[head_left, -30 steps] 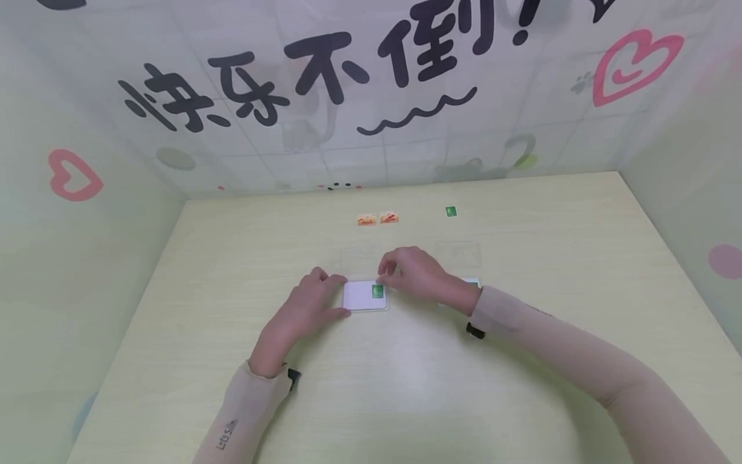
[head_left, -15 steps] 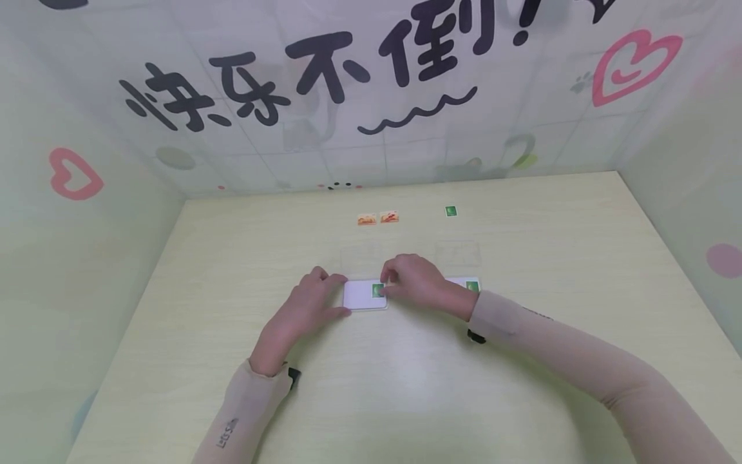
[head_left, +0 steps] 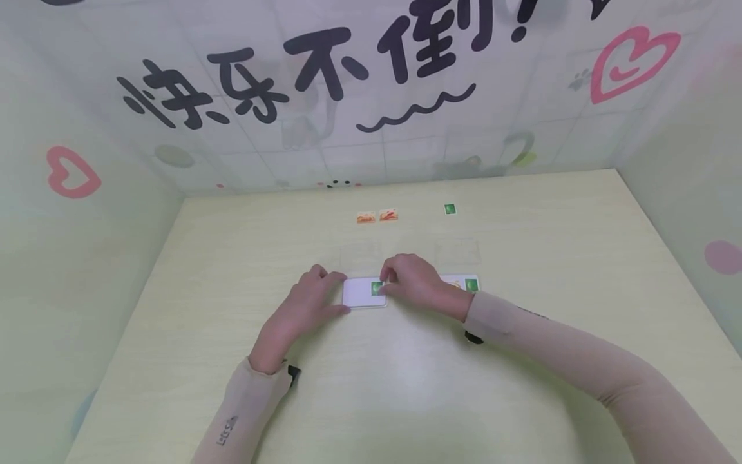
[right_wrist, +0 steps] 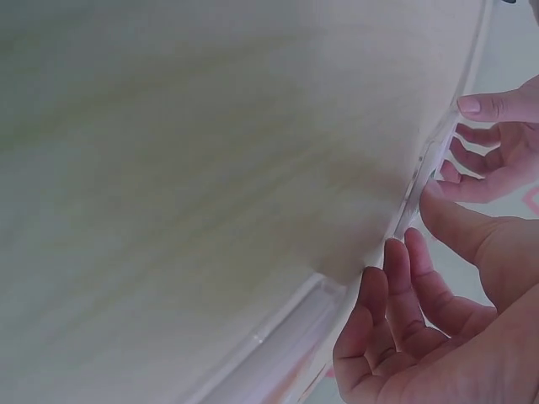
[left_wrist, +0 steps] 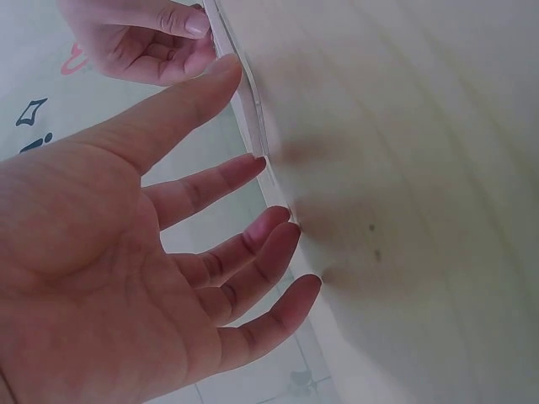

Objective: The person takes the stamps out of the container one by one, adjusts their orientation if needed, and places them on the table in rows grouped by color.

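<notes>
A white card with a clear plastic edge lies on the table in the head view. Its left end is held by my left hand, thumb and index finger at opposite edges. A small green stamp sits on the card's upper right part. My right hand rests its thumb over the stamp's right side, with the other fingers bent near the card's far edge. In the right wrist view, the right thumb touches the top of the clear-edged card and stands apart from the index finger.
A second white card bearing a green stamp lies partly behind the right wrist. Two faint clear plastic pieces, one left and one right, lie behind the cards. Farther back are two orange stamps and a green stamp.
My right hand has shifted slightly down toward the near side, its thumb now over the stamp's right side. More of the second card shows beside the wrist. The left hand holds still.
</notes>
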A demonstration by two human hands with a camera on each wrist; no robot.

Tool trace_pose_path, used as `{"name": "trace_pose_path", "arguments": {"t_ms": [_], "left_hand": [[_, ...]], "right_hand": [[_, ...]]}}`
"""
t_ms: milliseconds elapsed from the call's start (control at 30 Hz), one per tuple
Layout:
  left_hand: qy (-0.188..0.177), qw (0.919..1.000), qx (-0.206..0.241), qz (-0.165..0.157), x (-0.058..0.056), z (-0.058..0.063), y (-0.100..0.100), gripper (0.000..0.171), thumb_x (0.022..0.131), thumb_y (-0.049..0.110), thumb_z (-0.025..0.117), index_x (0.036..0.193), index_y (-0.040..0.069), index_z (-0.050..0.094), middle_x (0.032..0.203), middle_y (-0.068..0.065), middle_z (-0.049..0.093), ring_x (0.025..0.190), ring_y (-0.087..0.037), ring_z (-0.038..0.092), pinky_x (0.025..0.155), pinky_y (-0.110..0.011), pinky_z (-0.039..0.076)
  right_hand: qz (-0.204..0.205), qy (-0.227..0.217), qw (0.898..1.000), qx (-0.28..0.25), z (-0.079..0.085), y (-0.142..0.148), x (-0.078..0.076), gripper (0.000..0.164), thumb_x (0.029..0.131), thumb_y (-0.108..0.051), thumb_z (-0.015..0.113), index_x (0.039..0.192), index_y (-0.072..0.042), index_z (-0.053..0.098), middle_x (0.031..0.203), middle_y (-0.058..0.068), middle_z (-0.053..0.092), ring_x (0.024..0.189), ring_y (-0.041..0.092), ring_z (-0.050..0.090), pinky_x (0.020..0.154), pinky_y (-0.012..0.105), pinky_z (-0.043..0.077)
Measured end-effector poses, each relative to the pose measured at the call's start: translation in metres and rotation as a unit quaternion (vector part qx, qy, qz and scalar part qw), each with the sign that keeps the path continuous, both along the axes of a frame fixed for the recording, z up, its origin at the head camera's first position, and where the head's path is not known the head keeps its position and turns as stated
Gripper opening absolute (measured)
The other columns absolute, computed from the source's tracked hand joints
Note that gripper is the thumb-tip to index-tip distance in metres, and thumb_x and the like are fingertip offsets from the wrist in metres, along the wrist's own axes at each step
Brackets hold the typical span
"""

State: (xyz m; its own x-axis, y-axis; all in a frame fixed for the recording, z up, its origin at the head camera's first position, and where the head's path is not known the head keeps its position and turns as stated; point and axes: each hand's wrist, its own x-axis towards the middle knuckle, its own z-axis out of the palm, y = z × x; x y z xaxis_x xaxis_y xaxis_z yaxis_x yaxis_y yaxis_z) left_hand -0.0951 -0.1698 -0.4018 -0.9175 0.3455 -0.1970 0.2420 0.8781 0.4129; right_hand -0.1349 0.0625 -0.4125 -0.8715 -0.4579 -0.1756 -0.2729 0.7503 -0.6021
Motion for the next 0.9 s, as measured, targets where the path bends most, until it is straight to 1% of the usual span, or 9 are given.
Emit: {"name": "trace_pose_path", "arguments": {"t_ms": [200,500,700,800,900], "left_hand": [[-0.005,1.0,-0.003,0.001,-0.0006,0.0011,0.0006,0.058,0.091,0.018,0.085,0.141,0.002,0.062,0.118,-0.02,0.056,0.097,-0.03,0.053,0.086,-0.046,0.05],[-0.012,0.9999,-0.005,0.002,-0.0003,0.0026,0.0016,0.057,0.091,0.018,0.085,0.141,0.002,0.062,0.118,-0.019,0.056,0.097,-0.03,0.053,0.085,-0.045,0.05],[-0.013,0.9999,-0.006,0.004,-0.0015,0.0024,0.0024,0.057,0.091,0.018,0.085,0.142,0.003,0.062,0.119,-0.019,0.056,0.097,-0.03,0.052,0.085,-0.045,0.05],[-0.014,0.9999,-0.006,0.005,-0.0019,0.0026,0.003,0.058,0.091,0.018,0.085,0.142,0.003,0.061,0.119,-0.019,0.056,0.097,-0.03,0.052,0.085,-0.045,0.05],[-0.015,0.9998,-0.006,0.007,-0.0019,0.0029,0.0038,0.058,0.091,0.018,0.085,0.142,0.002,0.061,0.119,-0.019,0.056,0.097,-0.03,0.052,0.085,-0.045,0.05]], "right_hand": [[0.003,0.004,1.0,-0.007,-0.0007,-0.0005,0.0006,0.018,0.091,-0.019,0.085,0.101,-0.006,0.077,0.088,0.003,0.068,0.08,0.016,0.056,0.074,0.028,0.047],[0.001,0.001,1.0,-0.003,-0.002,-0.002,0.0004,0.014,0.092,-0.016,0.084,0.1,-0.007,0.077,0.091,0.003,0.07,0.083,0.017,0.059,0.079,0.031,0.051],[-0.001,0.013,1.0,0.018,-0.002,-0.0012,-0.0007,0.022,0.09,-0.021,0.086,0.105,-0.007,0.077,0.089,0.003,0.067,0.082,0.018,0.057,0.076,0.03,0.048],[0.002,0.028,0.999,0.035,-0.0006,-0.0022,-0.0005,0.024,0.09,-0.022,0.086,0.105,-0.007,0.078,0.087,0.002,0.066,0.08,0.018,0.056,0.074,0.03,0.047],[0.002,0.038,0.998,0.05,0.0013,-0.0042,0.0001,0.023,0.09,-0.023,0.086,0.104,-0.007,0.078,0.088,0.002,0.067,0.08,0.018,0.057,0.076,0.033,0.049]]}}
